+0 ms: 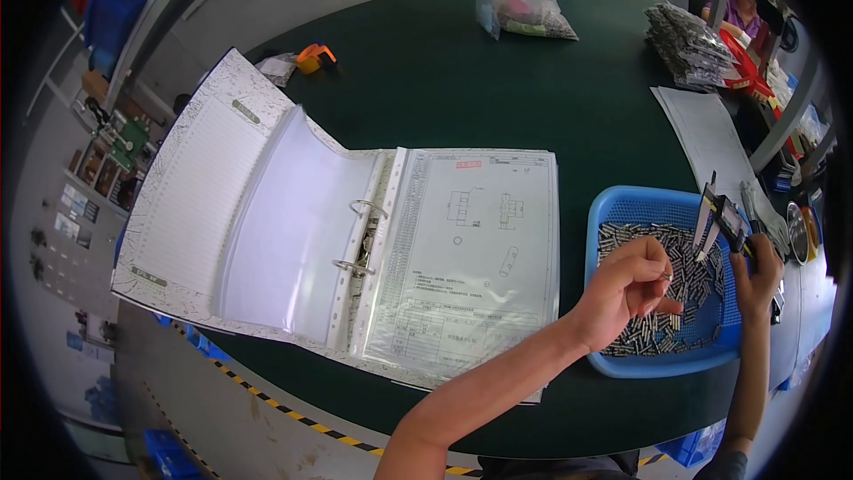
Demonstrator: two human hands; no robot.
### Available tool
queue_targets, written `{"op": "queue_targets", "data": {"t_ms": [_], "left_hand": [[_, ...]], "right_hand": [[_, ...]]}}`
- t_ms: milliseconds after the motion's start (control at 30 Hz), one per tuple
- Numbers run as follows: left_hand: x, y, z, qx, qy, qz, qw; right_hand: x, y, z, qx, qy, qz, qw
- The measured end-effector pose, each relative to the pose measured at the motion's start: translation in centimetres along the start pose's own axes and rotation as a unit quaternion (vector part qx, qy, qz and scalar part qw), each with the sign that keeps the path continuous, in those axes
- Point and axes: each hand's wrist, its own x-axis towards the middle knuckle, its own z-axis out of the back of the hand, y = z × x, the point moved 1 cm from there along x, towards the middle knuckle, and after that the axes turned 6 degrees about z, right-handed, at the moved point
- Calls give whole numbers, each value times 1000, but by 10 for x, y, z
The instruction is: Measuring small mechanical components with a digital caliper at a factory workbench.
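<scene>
Left hand (626, 289) pinches small silver pin (665, 276); right hand (755, 271) grips caliper (724, 222).

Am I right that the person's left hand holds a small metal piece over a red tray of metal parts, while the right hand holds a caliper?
Not quite: the tray is blue, not red, as the head view shows. The rest holds: the left hand pinches a small metal piece over the metal parts, and the right hand holds the caliper.
</scene>
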Motion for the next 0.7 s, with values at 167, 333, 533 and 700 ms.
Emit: {"op": "queue_targets", "data": {"t_ms": [167, 333, 533, 700], "left_hand": [[3, 7, -2, 196, -141, 22, 970], [6, 13, -2, 241, -166, 11, 956], [6, 18, -4, 304, -145, 30, 941], [6, 16, -7, 345, -152, 40, 925]], "right_hand": [[-7, -3, 6, -31, -66, 111, 991], [-15, -12, 8, -65, -100, 165, 979], [-16, -18, 10, -72, -78, 191, 976], [-12, -16, 9, 3, -84, 105, 991]]}}
